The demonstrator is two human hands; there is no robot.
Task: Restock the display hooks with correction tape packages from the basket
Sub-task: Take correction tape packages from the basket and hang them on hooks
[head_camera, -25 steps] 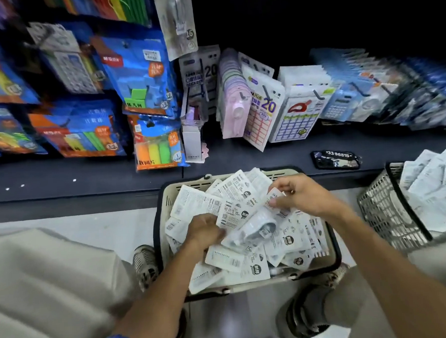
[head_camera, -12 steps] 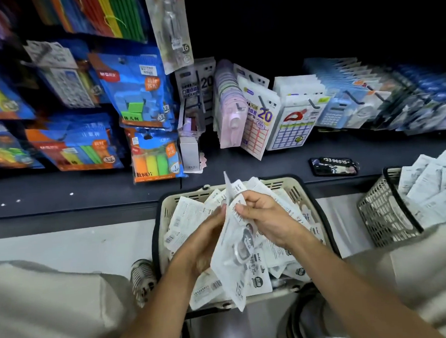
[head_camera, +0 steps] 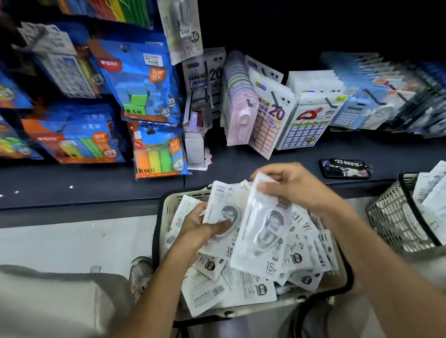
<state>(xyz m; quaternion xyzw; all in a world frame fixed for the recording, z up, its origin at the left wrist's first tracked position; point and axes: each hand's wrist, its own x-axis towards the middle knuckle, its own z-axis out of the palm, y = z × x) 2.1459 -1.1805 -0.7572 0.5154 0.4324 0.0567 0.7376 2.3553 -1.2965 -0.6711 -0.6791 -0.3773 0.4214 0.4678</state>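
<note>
A beige basket [head_camera: 165,218] with a black rim sits on the floor between my feet, filled with several white correction tape packages [head_camera: 238,287]. My left hand [head_camera: 199,227] grips a small stack of packages [head_camera: 224,210] above the basket, thumb across the front one. My right hand [head_camera: 292,183] pinches the top of another package [head_camera: 264,234], which hangs face-up beside the left stack. Display hooks [head_camera: 275,99] with hanging stationery packs run along the dark shelf behind.
A second wire basket [head_camera: 392,216] with more white packages stands at the right. A phone [head_camera: 344,168] lies on the dark shelf ledge [head_camera: 88,183]. Blue and orange stationery packs [head_camera: 139,77] hang at the left. My shoes [head_camera: 141,274] flank the basket.
Both hands have risen out of the basket with packages. My right hand has separated one package and turned it face-up beside the left hand's stack.
</note>
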